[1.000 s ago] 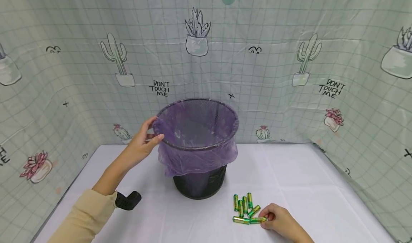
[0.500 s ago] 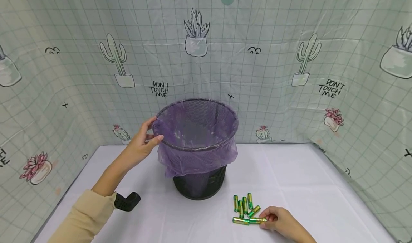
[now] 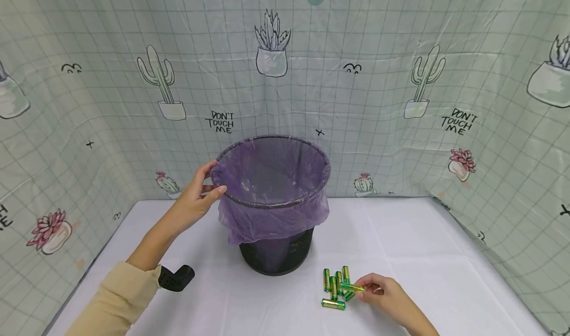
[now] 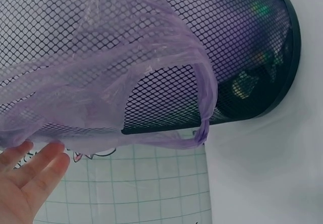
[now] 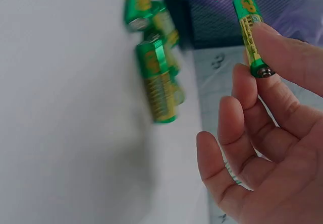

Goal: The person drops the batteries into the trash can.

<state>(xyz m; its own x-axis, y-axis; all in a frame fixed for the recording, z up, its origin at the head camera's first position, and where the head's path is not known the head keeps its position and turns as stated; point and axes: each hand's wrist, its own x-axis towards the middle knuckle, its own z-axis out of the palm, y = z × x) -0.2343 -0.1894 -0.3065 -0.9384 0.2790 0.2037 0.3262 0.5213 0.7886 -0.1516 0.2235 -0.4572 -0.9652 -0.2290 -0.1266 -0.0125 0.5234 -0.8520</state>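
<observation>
A black mesh wastebasket (image 3: pixel 299 252) stands mid-table, lined with a purple plastic bag (image 3: pixel 276 224) folded over its rim. At the rim's left side my left hand (image 3: pixel 194 197) grips the lined edge, thumb in front, fingers behind. My right hand (image 3: pixel 382 297) pinches a green and gold battery (image 3: pixel 351 287) between thumb and fingers, raised above the tabletop. The right wrist view shows this battery (image 5: pixel 247 19) by the thumb, other fingers loosely curled. Under and beside it lie several similar batteries (image 3: pixel 333 304) in a loose group right of the basket.
A white cloth (image 3: pixel 401 247) covers the table. Behind and at both sides hangs a grid-patterned curtain (image 3: pixel 311 98) with cactus prints. A black wrist device (image 3: pixel 177 278) juts from the left sleeve. Green and gold shapes (image 4: pixel 245 85) show through the mesh near the basket's base.
My right hand has lifted the battery off the table, moving it slightly up and left over the group. My left hand keeps its place on the wastebasket rim.
</observation>
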